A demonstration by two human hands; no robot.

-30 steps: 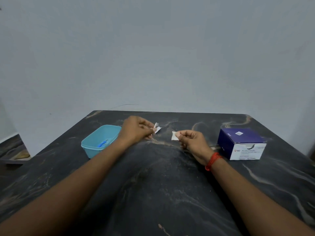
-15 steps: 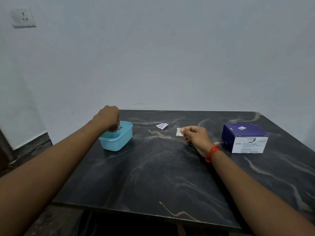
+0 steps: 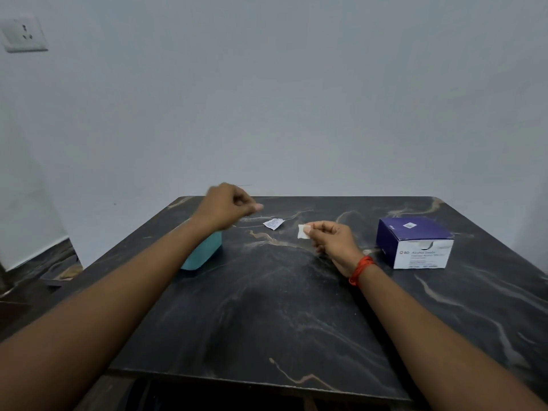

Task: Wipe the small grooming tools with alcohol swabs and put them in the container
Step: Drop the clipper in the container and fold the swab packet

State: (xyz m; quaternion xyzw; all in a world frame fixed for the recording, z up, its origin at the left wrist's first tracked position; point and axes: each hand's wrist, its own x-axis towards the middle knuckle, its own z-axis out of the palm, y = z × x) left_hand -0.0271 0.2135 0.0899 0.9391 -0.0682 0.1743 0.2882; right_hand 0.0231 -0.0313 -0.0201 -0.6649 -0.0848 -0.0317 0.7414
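- Above the far-left part of the tabletop (image 3: 267,307), the left hand (image 3: 225,207) hovered, slightly blurred, its fingers (image 3: 257,206) curled in with nothing visible between them.
- Just below those fingers sat the teal container (image 3: 204,252), mostly hidden by the forearm and near the tabletop's left edge; its contents could not be seen.
- Just right of the left fingers, a small printed wrapper (image 3: 273,223) lay flat between the two hands.
- Beside the wrapper but apart from it, the right hand (image 3: 333,243) pinched a white swab (image 3: 303,232) between thumb and fingers (image 3: 320,225).
- Well right of those fingers stood the swab box (image 3: 415,241), near the right edge.
- Nearer than both sets of fingers, a broad stretch of dark marbled tabletop ran between the forearms to the front edge.
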